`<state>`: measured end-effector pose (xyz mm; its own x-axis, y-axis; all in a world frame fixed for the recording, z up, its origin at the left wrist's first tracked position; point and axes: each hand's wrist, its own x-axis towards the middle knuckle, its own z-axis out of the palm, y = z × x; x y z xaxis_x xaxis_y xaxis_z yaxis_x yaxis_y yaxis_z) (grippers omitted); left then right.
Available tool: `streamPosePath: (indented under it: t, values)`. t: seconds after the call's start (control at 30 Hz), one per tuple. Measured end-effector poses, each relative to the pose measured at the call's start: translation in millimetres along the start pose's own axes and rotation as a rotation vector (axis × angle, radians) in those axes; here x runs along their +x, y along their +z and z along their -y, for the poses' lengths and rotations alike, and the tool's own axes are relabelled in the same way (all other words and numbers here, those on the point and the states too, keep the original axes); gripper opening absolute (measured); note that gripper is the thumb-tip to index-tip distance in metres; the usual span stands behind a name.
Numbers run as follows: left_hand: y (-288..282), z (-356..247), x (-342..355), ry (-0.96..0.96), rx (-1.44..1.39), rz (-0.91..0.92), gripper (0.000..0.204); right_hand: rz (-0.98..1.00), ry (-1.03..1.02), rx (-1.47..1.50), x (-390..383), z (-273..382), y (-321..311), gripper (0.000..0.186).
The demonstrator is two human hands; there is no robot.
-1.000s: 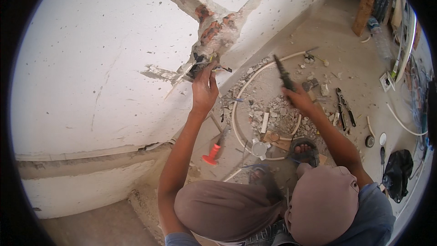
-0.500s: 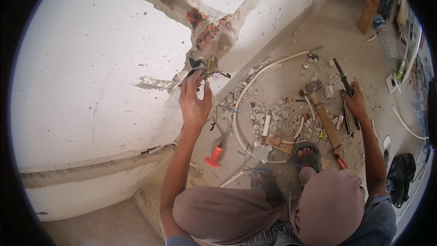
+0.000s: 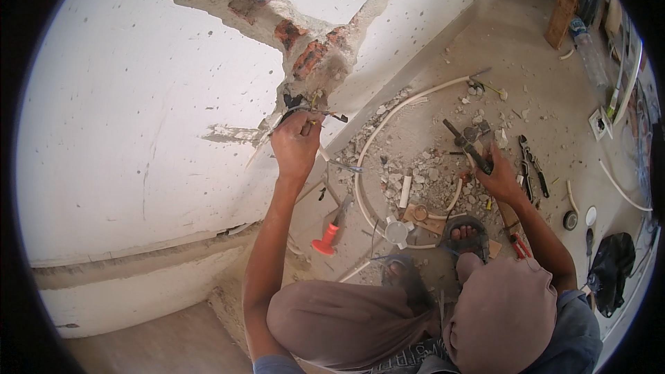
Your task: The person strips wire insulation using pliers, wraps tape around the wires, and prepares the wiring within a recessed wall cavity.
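Observation:
At the broken-out recess (image 3: 325,69) in the white wall, my left hand (image 3: 296,140) is closed, its fingertips pinching thin wires (image 3: 322,112) that stick out there. Exactly which strands it grips is hidden. My right hand (image 3: 502,173), over the rubble, is wrapped round a dark rod-shaped tool (image 3: 463,138) that slants up to the left. Just beyond that hand lies a hammer (image 3: 511,218), its wooden handle partly covered by the hand and arm. A pair of dark-handled pliers (image 3: 530,166) rests on the floor to its right.
Broken masonry (image 3: 429,173) litters the floor, with a curved pale conduit (image 3: 357,183) around it. Near my feet are an orange-handled chisel (image 3: 325,239) and a white round box (image 3: 397,233). A black bag (image 3: 613,270) and a plastic bottle (image 3: 589,55) lie at the right.
My right hand has moved left with the rod-shaped tool, away from the pliers on the floor. My left hand's fingers have closed in on the wires.

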<state>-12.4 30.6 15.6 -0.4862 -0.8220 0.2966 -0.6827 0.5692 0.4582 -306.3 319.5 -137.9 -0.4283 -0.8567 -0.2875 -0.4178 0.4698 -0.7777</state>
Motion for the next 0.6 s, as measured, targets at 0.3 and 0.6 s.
streamPosePath:
  t: [0.3, 0.6]
  values:
    - [-14.8, -19.6, -39.2, -0.135, -0.085, 0.179, 0.060, 0.246, 0.097, 0.015, -6.1, -4.9, -24.9, 0.052]
    - [-33.7, 4.8, -38.5, 0.084, 0.097, 0.027, 0.029, 0.211, -0.355, -0.290, 25.8, 98.6, -58.5, 0.033]
